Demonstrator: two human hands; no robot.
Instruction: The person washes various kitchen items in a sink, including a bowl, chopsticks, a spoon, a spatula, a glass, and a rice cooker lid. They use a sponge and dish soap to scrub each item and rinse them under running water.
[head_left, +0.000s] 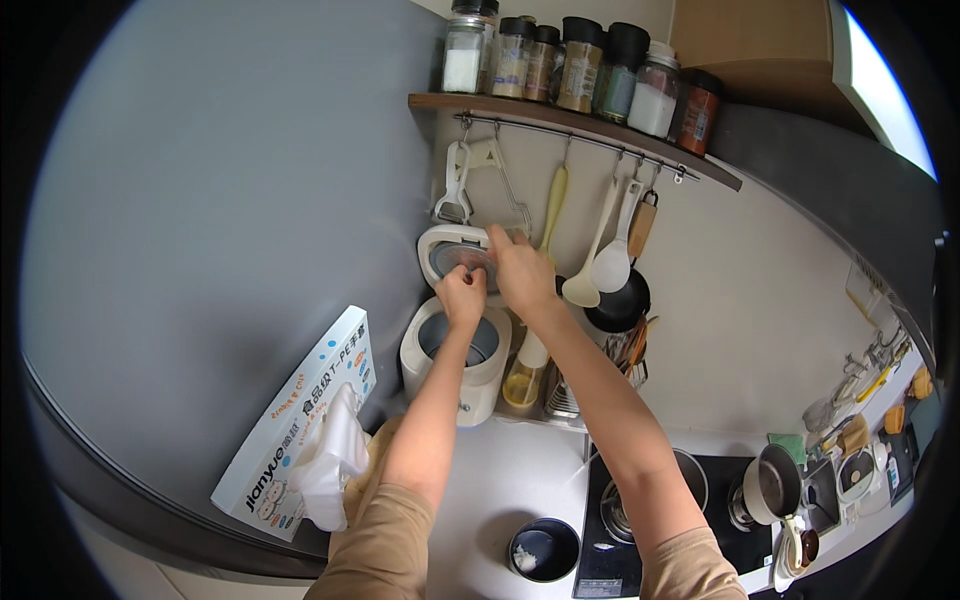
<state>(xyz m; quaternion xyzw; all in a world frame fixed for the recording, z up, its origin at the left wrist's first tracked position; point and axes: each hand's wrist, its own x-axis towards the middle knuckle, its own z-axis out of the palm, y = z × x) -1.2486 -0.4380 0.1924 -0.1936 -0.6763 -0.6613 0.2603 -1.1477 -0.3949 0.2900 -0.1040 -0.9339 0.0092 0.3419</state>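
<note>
A white rice cooker (480, 390) stands against the grey panel with its lid (433, 238) raised and its grey well (439, 330) showing. My left hand (461, 298) is in front of the lid, its fingertips pinched at the middle of the round metal inner lid (450, 256). What lies between those fingertips is mostly hidden. My right hand (525, 274) grips the right edge of the raised lid. Nearer to me on the white counter, a dark round pot (555, 546) holds a small clump of white rice (524, 558).
A glove box (300, 420) with plastic hanging out leans at the left. An oil bottle (523, 382) stands right of the cooker. Utensils, including a white ladle (612, 264), hang below a jar shelf (570, 111). A saucepan (772, 484) sits on the black hob (720, 491).
</note>
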